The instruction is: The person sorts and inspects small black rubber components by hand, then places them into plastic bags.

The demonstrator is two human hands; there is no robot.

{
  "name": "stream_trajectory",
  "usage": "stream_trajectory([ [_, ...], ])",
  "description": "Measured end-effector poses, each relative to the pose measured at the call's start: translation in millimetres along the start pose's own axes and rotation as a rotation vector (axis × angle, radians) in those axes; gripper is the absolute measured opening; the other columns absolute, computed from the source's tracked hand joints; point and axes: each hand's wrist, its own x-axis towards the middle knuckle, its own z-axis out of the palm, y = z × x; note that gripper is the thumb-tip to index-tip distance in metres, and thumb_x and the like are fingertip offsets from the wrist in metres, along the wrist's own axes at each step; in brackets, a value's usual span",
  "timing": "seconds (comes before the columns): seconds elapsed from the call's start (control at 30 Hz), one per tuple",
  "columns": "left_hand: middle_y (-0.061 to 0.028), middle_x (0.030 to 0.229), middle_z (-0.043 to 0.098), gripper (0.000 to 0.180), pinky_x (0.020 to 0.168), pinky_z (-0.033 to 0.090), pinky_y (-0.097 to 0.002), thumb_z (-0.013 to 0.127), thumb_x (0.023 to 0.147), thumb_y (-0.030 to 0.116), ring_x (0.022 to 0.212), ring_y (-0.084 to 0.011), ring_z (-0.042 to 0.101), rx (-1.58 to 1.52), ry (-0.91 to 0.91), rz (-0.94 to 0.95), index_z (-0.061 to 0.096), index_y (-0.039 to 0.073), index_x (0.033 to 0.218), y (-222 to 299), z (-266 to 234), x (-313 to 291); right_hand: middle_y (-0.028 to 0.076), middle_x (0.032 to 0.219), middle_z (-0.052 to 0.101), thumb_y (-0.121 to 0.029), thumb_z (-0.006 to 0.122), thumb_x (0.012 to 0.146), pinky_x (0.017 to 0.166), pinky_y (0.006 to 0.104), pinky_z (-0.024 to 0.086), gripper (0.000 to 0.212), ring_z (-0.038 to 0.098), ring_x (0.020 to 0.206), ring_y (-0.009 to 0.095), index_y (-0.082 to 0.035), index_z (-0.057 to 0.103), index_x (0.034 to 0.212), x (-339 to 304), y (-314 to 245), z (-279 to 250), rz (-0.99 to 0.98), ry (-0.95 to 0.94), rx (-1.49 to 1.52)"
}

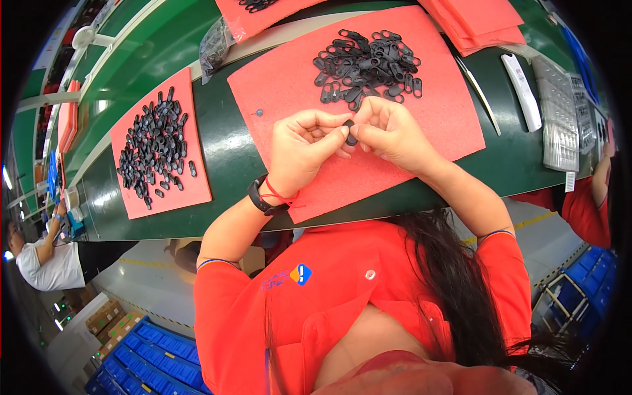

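Fronting the large pink sheet (454, 118), a narrow band of green table (395, 201) is crossed by the forearms (471, 191). Over the middle of the sheet, a small black piece (350, 131) is gripped by the closed fingertips of the left hand (303, 141) and the right hand (395, 135), probably so that it is steadied from both sides. Bare pink is left around the hands, giving room for turning. Near the sheet's left edge, a small round disc (259, 112) is set apart. Past the sheet's left edge, a strip of open table separates it from a smaller pink mat (187, 201), where dark pieces (155, 138) are spread, perhaps to avoid mixing. Toward the sheet's far edge, black loops (382, 69) are heaped, likely for easy reach. Beyond its right edge, room is narrowed by a white bar (521, 92) and clear trays (556, 112).
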Motion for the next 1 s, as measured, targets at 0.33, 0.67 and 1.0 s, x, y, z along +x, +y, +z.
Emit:
stream_trajectory([
  [0.33, -0.0126, 0.083, 0.063, 0.015, 0.059, 0.054, -0.0238, 0.056, 0.081, -0.004, 0.070, -0.0163, 0.064, 0.016, 0.013, 0.003, 0.059, -0.006, 0.095, -5, 2, -2, -0.002, 0.060, 0.051, -0.014, 0.058, 0.080, 0.042, 0.0159, 0.031, 0.014, 0.044, 0.050, 0.002, -0.008, 0.045, 0.075, 0, 6, 3, -0.062, 0.030, 0.012],
  [0.67, -0.0123, 0.083, 0.064, 0.017, 0.060, 0.054, -0.0239, 0.055, 0.081, -0.004, 0.071, -0.0143, 0.063, 0.006, 0.017, 0.002, 0.058, -0.007, 0.097, 2, 1, -2, -0.001, 0.061, 0.053, -0.017, 0.060, 0.081, 0.042, 0.0151, 0.030, 0.015, 0.044, 0.050, 0.001, -0.008, 0.048, 0.077, -2, -1, 0, 0.011, -0.030, 0.039],
  [1.0, -0.0123, 0.083, 0.064, 0.016, 0.060, 0.054, -0.0239, 0.056, 0.080, -0.004, 0.070, -0.0141, 0.063, 0.017, 0.013, 0.010, 0.058, -0.007, 0.096, 3, 0, -2, -0.001, 0.061, 0.053, -0.018, 0.061, 0.081, 0.041, 0.0146, 0.029, 0.016, 0.044, 0.049, 0.001, -0.008, 0.049, 0.078, 0, 0, 0, -0.005, -0.018, 0.035],
])
